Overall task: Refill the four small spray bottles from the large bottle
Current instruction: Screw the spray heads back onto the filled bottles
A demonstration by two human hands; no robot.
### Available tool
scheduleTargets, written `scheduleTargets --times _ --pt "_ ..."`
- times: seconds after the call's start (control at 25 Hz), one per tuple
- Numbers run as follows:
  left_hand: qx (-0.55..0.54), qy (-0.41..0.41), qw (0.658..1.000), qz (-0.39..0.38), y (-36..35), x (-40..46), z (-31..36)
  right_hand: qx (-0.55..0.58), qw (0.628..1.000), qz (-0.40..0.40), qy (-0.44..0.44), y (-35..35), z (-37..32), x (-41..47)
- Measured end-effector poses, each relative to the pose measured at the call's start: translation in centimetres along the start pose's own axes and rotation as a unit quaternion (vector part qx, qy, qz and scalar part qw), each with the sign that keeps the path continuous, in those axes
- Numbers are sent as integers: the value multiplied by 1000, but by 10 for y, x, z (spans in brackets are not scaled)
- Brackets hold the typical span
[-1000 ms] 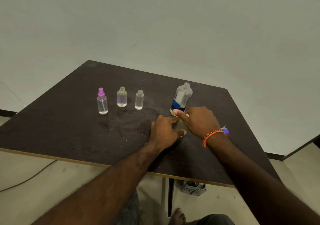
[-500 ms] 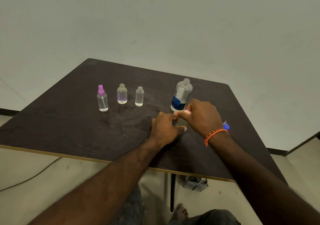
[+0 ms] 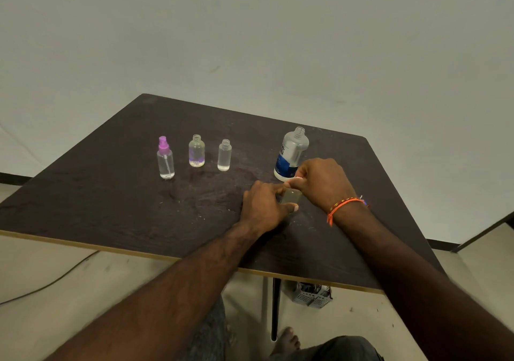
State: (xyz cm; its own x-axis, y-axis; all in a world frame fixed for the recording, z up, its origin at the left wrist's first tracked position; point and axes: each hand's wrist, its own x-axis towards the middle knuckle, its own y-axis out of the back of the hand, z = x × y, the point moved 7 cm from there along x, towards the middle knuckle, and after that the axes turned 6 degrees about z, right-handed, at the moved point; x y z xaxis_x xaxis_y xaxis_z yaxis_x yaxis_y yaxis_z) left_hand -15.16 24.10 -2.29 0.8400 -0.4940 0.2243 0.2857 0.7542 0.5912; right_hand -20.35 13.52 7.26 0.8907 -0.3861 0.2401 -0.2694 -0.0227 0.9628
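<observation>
Clear plastic, a small spray bottle stands on the dark desk with our left hand curled around its body and our right hand pinching its top. The uncapped large bottle stands just behind at twelve o'clock. At ten o'clock stand the pink-capped bottle and two open bottles.

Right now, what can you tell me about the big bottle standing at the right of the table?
The big bottle is clear plastic with rounded shoulders and a narrow threaded neck. Its cap is off. A label wraps the lower half, white above and dark blue below, with print too small to read. It stands upright on the dark table, apart from the three small bottles in a row. The right hand sits just in front of its base; contact cannot be told.
</observation>
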Motion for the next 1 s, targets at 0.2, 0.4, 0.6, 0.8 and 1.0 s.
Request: scheduleTargets --times 0.2,0.4,0.6,0.8,1.0 --pt "-2 3 1000 -15 -4 1 -2 32 998 -41 16 -8 -1 -2" --pt "40 -5 999 -20 -5 5 -3 56 998 2 -4 -10 3 -3" --pt "90 -30 995 -31 1 7 5 153 985 54 -62 -14 9 -20" --pt "110 -29 993 -24 34 1 -15 251 962 29 -100 -35 -16 -24" --pt "143 9 989 39 107 -11 -65 318 947 7 -45 -53 -95 -20"
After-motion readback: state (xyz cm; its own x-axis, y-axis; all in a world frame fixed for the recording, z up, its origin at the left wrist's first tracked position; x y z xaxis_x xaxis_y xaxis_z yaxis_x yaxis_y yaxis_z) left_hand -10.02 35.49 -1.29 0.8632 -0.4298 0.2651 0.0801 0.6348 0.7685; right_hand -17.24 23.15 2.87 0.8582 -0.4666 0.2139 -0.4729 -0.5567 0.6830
